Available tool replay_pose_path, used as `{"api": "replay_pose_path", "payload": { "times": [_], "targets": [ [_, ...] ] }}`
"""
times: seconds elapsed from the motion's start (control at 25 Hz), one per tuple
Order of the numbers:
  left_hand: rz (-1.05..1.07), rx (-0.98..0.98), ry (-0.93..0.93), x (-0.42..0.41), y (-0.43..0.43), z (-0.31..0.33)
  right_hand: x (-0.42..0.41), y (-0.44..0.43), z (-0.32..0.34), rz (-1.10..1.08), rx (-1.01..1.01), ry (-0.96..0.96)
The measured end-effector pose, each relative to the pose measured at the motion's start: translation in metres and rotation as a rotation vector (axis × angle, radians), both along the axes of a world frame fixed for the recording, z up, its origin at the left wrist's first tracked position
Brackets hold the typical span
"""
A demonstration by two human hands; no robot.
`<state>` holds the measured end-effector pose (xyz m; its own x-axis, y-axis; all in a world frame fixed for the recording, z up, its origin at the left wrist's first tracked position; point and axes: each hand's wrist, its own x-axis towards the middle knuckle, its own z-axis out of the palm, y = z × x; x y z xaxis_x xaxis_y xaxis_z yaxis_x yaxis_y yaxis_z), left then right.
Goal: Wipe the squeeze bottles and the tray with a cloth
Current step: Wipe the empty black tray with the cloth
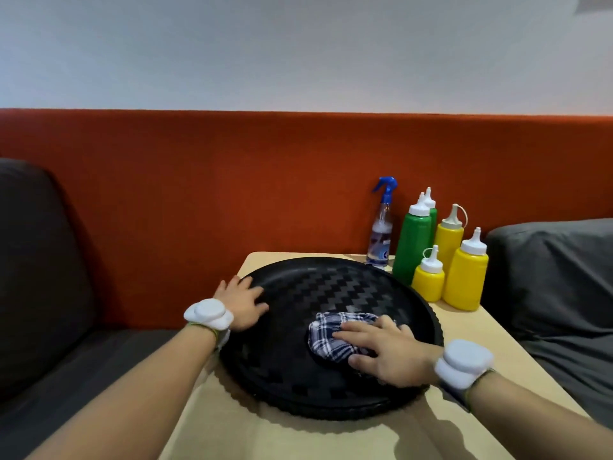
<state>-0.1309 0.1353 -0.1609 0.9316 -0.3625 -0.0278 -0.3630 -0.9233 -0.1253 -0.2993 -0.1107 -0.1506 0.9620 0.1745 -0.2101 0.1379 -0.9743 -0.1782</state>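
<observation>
Right hand (391, 351) presses soft bunched cloth (331, 335) with straight fingers mid-tray (331, 283) on desk (282, 439), left hand (243, 305) flat, bracing the rim; tray looks stiff, light, slide-prone.

Soft overhead indoor light; pale sheen on tray (331, 283). Diffuse shadows below. Wide-angle bowing at edges, mild blur.
</observation>
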Motion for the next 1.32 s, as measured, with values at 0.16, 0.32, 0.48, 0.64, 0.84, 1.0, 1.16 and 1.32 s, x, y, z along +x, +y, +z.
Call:
{"api": "replay_pose_path", "payload": {
  "times": [0.16, 0.32, 0.48, 0.64, 0.84, 1.0, 1.16, 1.32],
  "targets": [
    [-0.128, 0.187, 0.264, 0.004, -0.009, 0.011, 0.028, -0.008, -0.006, -0.116, -0.095, -0.016],
    [-0.145, 0.223, 0.371, 0.012, -0.004, 0.023, 0.096, -0.031, -0.016, -0.354, -0.116, -0.005],
    [-0.159, 0.184, 0.376, 0.018, -0.004, 0.020, 0.157, -0.010, -0.026, -0.364, -0.047, 0.002],
    [-0.136, 0.178, 0.344, 0.019, -0.005, 0.019, 0.150, 0.044, -0.022, -0.134, -0.047, -0.057],
    [-0.135, 0.183, 0.361, 0.021, -0.010, 0.025, 0.067, 0.035, -0.008, 0.171, 0.016, 0.015],
    [-0.138, 0.183, 0.352, 0.020, -0.007, 0.022, 0.043, -0.023, 0.011, 0.103, -0.012, 0.152],
    [-0.124, 0.160, 0.338, 0.017, -0.008, 0.020, 0.074, -0.011, 0.003, -0.087, -0.142, 0.045],
    [-0.103, 0.124, 0.338, 0.018, -0.011, 0.021, 0.072, 0.047, -0.004, 0.113, -0.021, 0.054]
  ]
}}
